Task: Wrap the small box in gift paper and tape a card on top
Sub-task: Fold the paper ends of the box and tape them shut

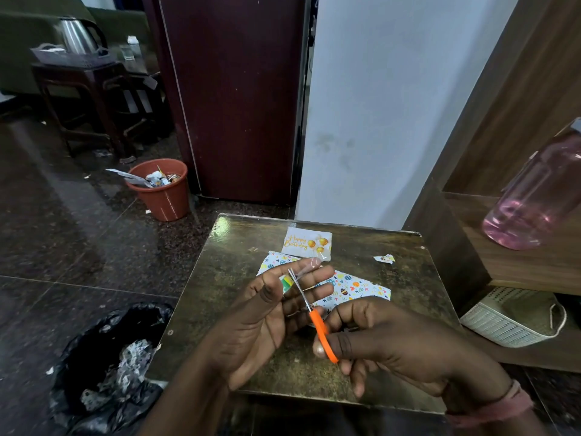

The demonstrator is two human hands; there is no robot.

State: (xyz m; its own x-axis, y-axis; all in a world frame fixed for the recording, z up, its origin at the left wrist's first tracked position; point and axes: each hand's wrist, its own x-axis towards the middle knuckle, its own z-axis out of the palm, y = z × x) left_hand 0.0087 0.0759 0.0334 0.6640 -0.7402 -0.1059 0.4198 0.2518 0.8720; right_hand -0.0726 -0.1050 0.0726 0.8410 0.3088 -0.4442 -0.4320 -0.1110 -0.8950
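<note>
The left hand pinches clear tape, perhaps off a small roll; the right hand grips orange-handled scissors. The white "Happy Birthday" card lies beyond, near the table's far edge.

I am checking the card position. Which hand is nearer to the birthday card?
Left. The left hand has its fingertips just below the birthday card, holding tape. The right hand, gripping the scissors, is lower, toward the table's near edge.
</note>
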